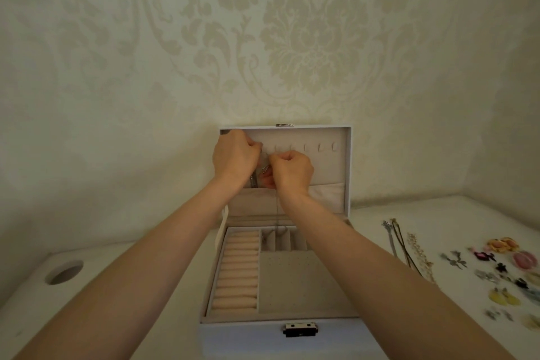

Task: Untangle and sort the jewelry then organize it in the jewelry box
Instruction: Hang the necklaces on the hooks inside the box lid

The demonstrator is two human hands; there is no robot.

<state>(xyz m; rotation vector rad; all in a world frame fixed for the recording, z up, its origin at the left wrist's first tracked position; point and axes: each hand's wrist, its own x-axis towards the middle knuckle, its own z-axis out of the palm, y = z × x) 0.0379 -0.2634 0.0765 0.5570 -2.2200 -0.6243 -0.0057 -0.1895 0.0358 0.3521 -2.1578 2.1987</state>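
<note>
Left hand (233, 155) and right hand (292, 169), fingers curled, pinch thin necklace chain (276, 213) at hook row (320, 147) inside jewelry box lid (347, 161), likely hanging it so chain drops straight, untangled.

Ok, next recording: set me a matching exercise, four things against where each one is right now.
Things
1. peach padded ring rolls
2. loose metal chains and bracelets
3. round hole
4. thin silver chain

Places
A. hanging from the right hand, before the open lid
B. left compartment of the white jewelry box
C. white tabletop, right of the box
D. tabletop, left of the box

Pairs: 1-B, 2-C, 3-D, 4-A
</note>
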